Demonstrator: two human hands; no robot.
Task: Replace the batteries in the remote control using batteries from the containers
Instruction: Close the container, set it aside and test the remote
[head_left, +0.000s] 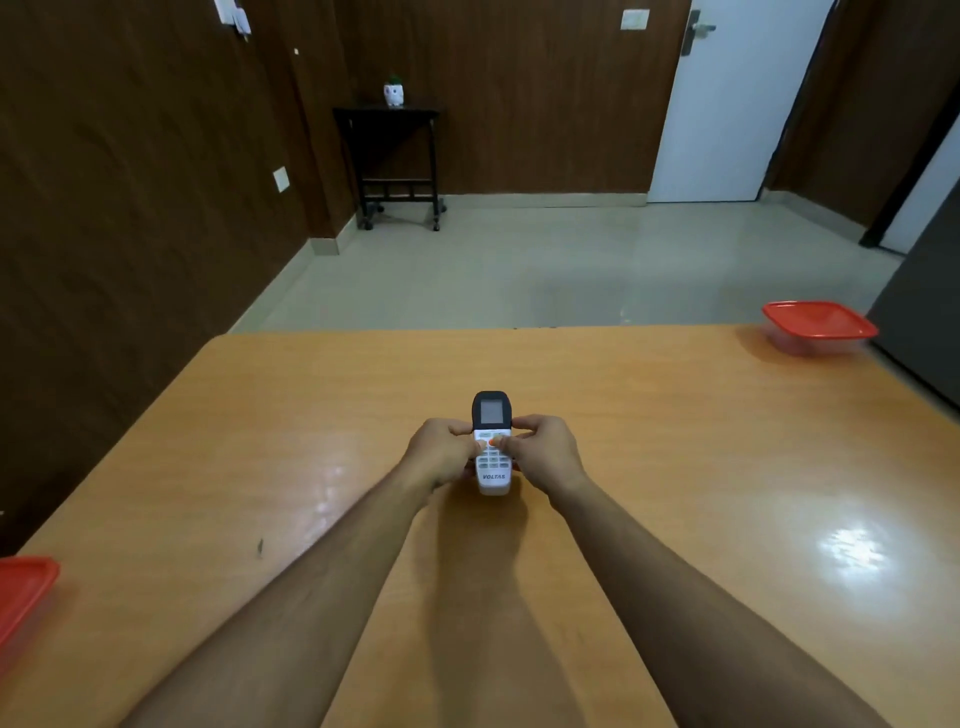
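Note:
A white remote control (492, 473) with a dark top and a small screen is held over the middle of the wooden table (675, 467), button side up. My left hand (440, 452) grips its left side, fingers curled round it. My right hand (545, 449) grips the right side, with its thumb on the orange button. A clear container with a red lid (818, 326) stands at the table's far right corner. Another red-lidded container (23, 597) shows partly at the near left edge. No batteries are visible.
Beyond the table's far edge lies a pale tiled floor. A small black side table (397, 161) with a white figurine stands against the brown back wall. A white door (727, 104) is at the back right, a dark cabinet (924, 312) at the right.

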